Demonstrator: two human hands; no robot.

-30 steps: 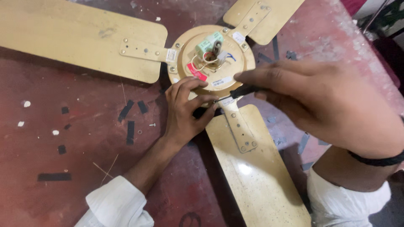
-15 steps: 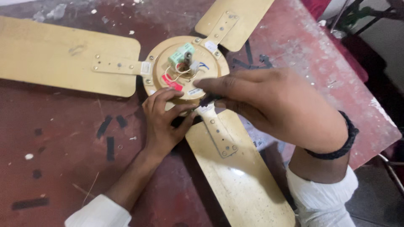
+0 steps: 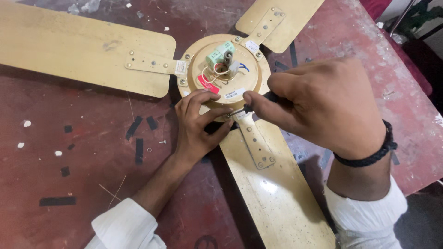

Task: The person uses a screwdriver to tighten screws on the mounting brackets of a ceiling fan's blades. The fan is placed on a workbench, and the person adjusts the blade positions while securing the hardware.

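Observation:
A tan ceiling fan lies on a dark red table (image 3: 69, 170), its round motor hub (image 3: 224, 69) facing up with a green capacitor (image 3: 219, 54) and loose wires on top. My left hand (image 3: 198, 127) presses on the hub's near rim, fingertips next to a screw. My right hand (image 3: 323, 103) grips a black-handled screwdriver (image 3: 240, 110) whose tip meets that screw where the near blade (image 3: 277, 198) joins the hub. Most of the screwdriver handle is hidden inside my fist.
Two more blades reach out, one to the left (image 3: 78, 50) and one to the upper right (image 3: 281, 23). Strips of black tape (image 3: 138, 150) and a small loose screw (image 3: 162, 142) lie on the table. The table's edge runs along the right side (image 3: 429, 152).
The view has shifted and closed in on the hub. My right hand has drawn back to the right, uncovering the screwdriver tip at the rim. My left hand stays on the hub edge.

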